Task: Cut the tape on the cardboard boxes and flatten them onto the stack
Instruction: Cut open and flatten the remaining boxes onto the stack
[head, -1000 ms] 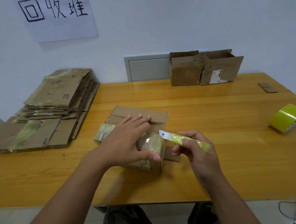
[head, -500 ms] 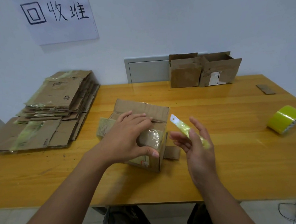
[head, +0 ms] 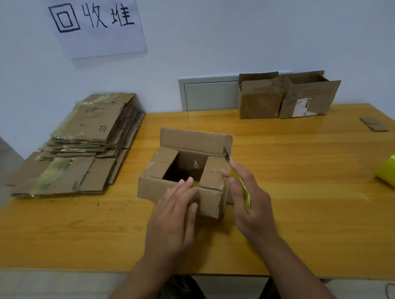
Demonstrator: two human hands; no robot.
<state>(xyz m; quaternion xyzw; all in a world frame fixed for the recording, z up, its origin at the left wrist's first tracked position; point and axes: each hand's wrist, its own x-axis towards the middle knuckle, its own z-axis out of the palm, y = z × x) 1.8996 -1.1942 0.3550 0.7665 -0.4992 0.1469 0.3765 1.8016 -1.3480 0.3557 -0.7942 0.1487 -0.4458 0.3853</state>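
A small cardboard box [head: 152, 187] stands in the middle of the wooden table [head: 303, 213], its top open, far flap upright and two side flaps folded inward. My left hand [head: 176, 212] lies with straight fingers on the box's near wall. My right hand [head: 251, 205] is just right of the box and holds a yellow-green utility knife [head: 238, 179], blade pointing up beside the far flap. A stack of flattened boxes [head: 86, 142] lies at the table's left end.
Two open cardboard boxes [head: 259, 100] [head: 310, 96] stand against the wall at the back. A roll of yellow-green tape [head: 394, 170] sits at the right edge. Small cardboard scraps [head: 373, 124] lie at the far right. A paper sign [head: 91, 18] hangs on the wall.
The box has been turned upright, its open top now showing. My left hand shifted from the box's top to its near wall. The knife swung from level to blade-up.
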